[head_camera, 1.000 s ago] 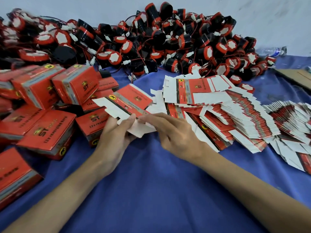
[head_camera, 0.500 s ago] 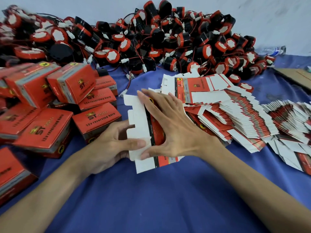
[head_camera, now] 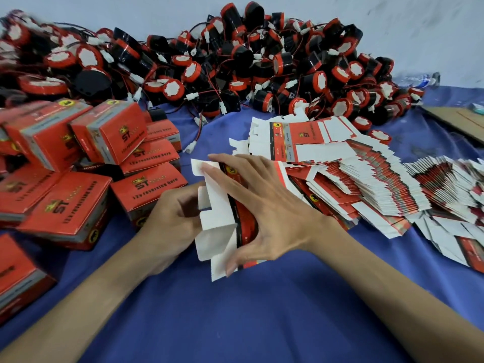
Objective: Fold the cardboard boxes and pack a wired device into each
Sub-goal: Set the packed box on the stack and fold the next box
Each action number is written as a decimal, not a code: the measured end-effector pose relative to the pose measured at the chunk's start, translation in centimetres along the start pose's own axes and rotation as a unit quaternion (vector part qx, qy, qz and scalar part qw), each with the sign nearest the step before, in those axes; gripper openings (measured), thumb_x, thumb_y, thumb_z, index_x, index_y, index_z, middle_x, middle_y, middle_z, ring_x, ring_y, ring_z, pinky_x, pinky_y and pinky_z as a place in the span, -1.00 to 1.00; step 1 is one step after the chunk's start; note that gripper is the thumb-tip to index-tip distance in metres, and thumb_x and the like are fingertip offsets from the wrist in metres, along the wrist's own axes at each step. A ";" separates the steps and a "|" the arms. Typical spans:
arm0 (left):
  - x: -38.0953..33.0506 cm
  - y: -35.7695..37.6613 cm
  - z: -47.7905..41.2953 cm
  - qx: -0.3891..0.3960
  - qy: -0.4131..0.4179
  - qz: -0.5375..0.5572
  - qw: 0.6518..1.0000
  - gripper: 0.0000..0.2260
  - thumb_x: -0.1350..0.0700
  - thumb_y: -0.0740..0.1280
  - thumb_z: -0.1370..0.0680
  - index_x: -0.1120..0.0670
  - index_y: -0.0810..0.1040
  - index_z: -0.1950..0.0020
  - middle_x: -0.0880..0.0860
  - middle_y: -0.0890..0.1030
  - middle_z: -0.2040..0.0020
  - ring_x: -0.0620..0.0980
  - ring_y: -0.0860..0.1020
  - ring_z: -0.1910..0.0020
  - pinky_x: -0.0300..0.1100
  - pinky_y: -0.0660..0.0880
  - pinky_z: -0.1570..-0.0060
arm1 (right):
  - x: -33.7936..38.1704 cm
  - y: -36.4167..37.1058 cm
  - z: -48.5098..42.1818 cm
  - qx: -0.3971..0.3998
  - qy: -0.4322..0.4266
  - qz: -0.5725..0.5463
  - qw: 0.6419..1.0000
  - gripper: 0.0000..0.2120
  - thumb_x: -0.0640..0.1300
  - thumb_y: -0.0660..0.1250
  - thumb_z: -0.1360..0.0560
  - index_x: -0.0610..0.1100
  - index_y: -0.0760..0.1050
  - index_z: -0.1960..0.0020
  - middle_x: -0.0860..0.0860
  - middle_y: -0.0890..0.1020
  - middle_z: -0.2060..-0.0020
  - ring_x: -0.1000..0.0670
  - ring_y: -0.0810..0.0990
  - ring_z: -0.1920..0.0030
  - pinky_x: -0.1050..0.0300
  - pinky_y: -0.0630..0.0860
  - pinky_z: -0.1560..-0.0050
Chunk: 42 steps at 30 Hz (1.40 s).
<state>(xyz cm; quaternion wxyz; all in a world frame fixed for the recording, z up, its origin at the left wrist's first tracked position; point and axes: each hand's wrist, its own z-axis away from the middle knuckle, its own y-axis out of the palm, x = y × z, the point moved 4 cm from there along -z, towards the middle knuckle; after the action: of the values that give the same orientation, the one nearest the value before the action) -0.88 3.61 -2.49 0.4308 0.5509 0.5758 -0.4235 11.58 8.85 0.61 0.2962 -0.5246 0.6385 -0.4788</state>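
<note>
Between the two hands, just above the blue cloth [head_camera: 235, 310], the right hand [head_camera: 264, 205] spans a half-opened carton [head_camera: 217, 218] end to end. Its forefinger lies on the far white flap, its thumb hooks the near one and its palm covers the red printed panel, so it grips the carton. The left hand [head_camera: 170, 218] is curled against the white flaps on the other side; blur hides whether it pinches them or only pushes.

The carton's long axis runs away from the person, far end leaning slightly left. Its white flaps point left toward the left hand; the red face turns right and up under the right palm. It looks part-way from flat to tube, with no end closed.

Just left, closed red boxes [head_camera: 146, 189] marked 12v reversing horn lie heaped. Just right, fanned stacks of flat blanks [head_camera: 366, 184] wait, far outnumbering the closed ones in view. Beyond both, against the wall, a big pile of wired horns [head_camera: 235, 64] lies loose. By my judgement the task is well short of half done: this carton needs its ends tucked and a horn put inside
</note>
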 end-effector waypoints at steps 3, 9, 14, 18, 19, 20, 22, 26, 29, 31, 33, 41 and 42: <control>0.4 -0.5 0.0 -0.042 0.019 -0.016 0.999 -0.61 0.46 0.37 -0.45 -0.06 0.70 0.13 -0.04 0.70 0.21 -0.13 0.63 0.20 -0.28 0.53 0.24 | 0.9 -0.7 -0.1 -0.008 -0.043 0.039 0.998 0.14 0.45 0.47 -0.14 -0.18 0.22 -0.49 -0.14 0.38 -0.37 -0.16 0.37 -0.30 -0.15 0.22 -0.34; 0.0 -0.9 -0.1 -0.154 0.030 -0.015 0.988 -0.52 0.46 0.29 -0.49 -0.13 0.71 0.19 -0.10 0.70 0.22 -0.15 0.64 0.21 -0.30 0.54 0.24 | 0.8 -1.3 0.3 -0.025 -0.084 0.044 0.995 -0.26 0.08 0.47 -0.35 -0.16 0.36 -0.44 -0.08 0.47 -0.33 -0.14 0.47 -0.26 -0.11 0.33 -0.23; 0.2 -1.2 -0.5 -0.162 -0.016 0.134 0.978 -0.77 0.22 0.25 -0.54 -0.04 0.66 0.01 -0.06 0.69 0.01 -0.08 0.61 0.00 -0.28 0.56 0.16 | 0.8 -1.1 0.4 -0.153 -0.081 0.055 0.983 -0.37 -0.01 0.51 -0.37 -0.15 0.39 -0.36 -0.14 0.54 -0.27 -0.21 0.53 -0.18 -0.17 0.41 -0.12; -0.2 -1.0 -0.5 -0.144 -0.017 0.121 0.982 -0.81 0.18 0.25 -0.54 -0.04 0.63 0.06 -0.07 0.69 0.01 -0.11 0.64 0.03 -0.28 0.56 0.18 | 1.3 -0.2 0.2 -0.153 -0.096 0.057 0.982 -0.48 -0.03 0.43 -0.41 -0.05 0.47 -0.35 -0.06 0.49 -0.32 -0.17 0.46 -0.23 -0.18 0.37 -0.13; -0.1 -1.0 -0.5 -0.153 -0.019 0.120 0.981 -0.72 0.19 0.21 -0.57 -0.08 0.64 0.18 -0.10 0.70 0.11 -0.14 0.65 0.14 -0.31 0.54 0.27 | 1.3 -0.1 0.2 -0.148 -0.097 0.057 0.983 -0.50 -0.05 0.43 -0.40 -0.04 0.49 -0.33 -0.05 0.50 -0.32 -0.15 0.45 -0.24 -0.19 0.37 -0.11; -0.2 -1.0 -0.5 -0.163 -0.029 0.124 0.978 -0.71 0.13 0.22 -0.57 -0.09 0.64 0.26 -0.12 0.69 0.18 -0.16 0.64 0.21 -0.32 0.53 0.32 | 1.3 -0.1 0.2 -0.142 -0.098 0.056 0.983 -0.52 -0.06 0.44 -0.39 -0.02 0.52 -0.30 -0.06 0.52 -0.31 -0.14 0.45 -0.23 -0.19 0.37 -0.10; -0.1 -1.0 -0.5 -0.174 -0.036 0.103 0.979 -0.82 -0.05 0.28 -0.46 -0.06 0.61 0.28 -0.11 0.67 0.23 -0.13 0.61 0.27 -0.25 0.53 0.33 | 1.3 -0.1 0.1 -0.127 -0.093 0.051 0.986 -0.56 -0.02 0.48 -0.38 -0.02 0.58 -0.25 -0.07 0.53 -0.29 -0.16 0.48 -0.21 -0.20 0.38 -0.08; -0.1 -1.1 -0.4 -0.183 -0.035 0.066 0.980 -0.76 -0.20 0.28 -0.37 -0.09 0.62 0.31 -0.12 0.59 0.34 -0.14 0.54 0.31 -0.18 0.45 0.26 | 1.4 -0.4 0.0 -0.113 -0.080 0.050 0.989 -0.41 0.29 0.46 -0.30 -0.06 0.63 -0.18 -0.08 0.56 -0.24 -0.19 0.53 -0.13 -0.18 0.39 -0.09; 0.2 -1.1 -0.3 -0.181 -0.050 0.077 0.979 -0.71 -0.22 0.28 -0.37 -0.06 0.67 0.25 -0.04 0.67 0.24 -0.06 0.62 0.20 -0.12 0.51 0.17 | 1.7 -0.8 0.0 -0.117 -0.085 0.038 0.989 -0.30 0.38 0.38 -0.21 -0.11 0.64 -0.14 -0.10 0.58 -0.20 -0.20 0.55 -0.09 -0.16 0.40 -0.10; 0.3 -1.1 -0.2 -0.177 -0.062 0.080 0.979 -0.68 -0.23 0.29 -0.37 -0.04 0.70 0.22 0.05 0.67 0.19 0.02 0.61 0.17 -0.07 0.51 0.14 | 1.9 -1.1 -0.1 -0.121 -0.091 0.030 0.988 -0.29 0.38 0.38 -0.20 -0.13 0.66 -0.11 -0.11 0.59 -0.18 -0.21 0.56 -0.07 -0.17 0.41 -0.08; 0.2 -1.1 -0.1 -0.175 -0.067 0.086 0.978 -0.67 -0.22 0.29 -0.38 -0.02 0.71 0.19 0.12 0.66 0.17 0.07 0.60 0.15 -0.02 0.51 0.12 | 2.0 -1.2 -0.1 -0.129 -0.089 0.024 0.987 -0.36 0.34 0.40 -0.24 -0.15 0.67 -0.08 -0.10 0.60 -0.17 -0.19 0.56 -0.07 -0.16 0.42 -0.07; 0.0 -0.8 -0.4 -0.195 -0.072 0.091 0.974 -0.62 -0.19 0.19 -0.44 -0.04 0.71 0.31 -0.03 0.70 0.25 -0.10 0.66 0.29 -0.26 0.55 0.33 | 1.3 -0.7 -0.1 -0.125 -0.065 -0.002 0.990 -0.56 0.18 0.49 -0.34 -0.21 0.67 0.09 -0.11 0.57 -0.21 -0.21 0.53 -0.05 -0.15 0.41 -0.08; -0.1 -0.8 -0.3 -0.196 -0.070 0.089 0.974 -0.62 -0.18 0.19 -0.45 -0.04 0.71 0.33 -0.04 0.70 0.25 -0.11 0.65 0.31 -0.29 0.54 0.35 | 1.2 -0.6 -0.1 -0.120 -0.066 0.000 0.991 -0.58 0.17 0.50 -0.34 -0.21 0.67 0.11 -0.10 0.57 -0.21 -0.21 0.53 -0.04 -0.15 0.41 -0.07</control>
<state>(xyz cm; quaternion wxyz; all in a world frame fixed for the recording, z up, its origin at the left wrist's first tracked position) -1.70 3.89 -2.30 0.6057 0.4737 0.5646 -0.2998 11.38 7.74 1.40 0.2728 -0.5867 0.6704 -0.3633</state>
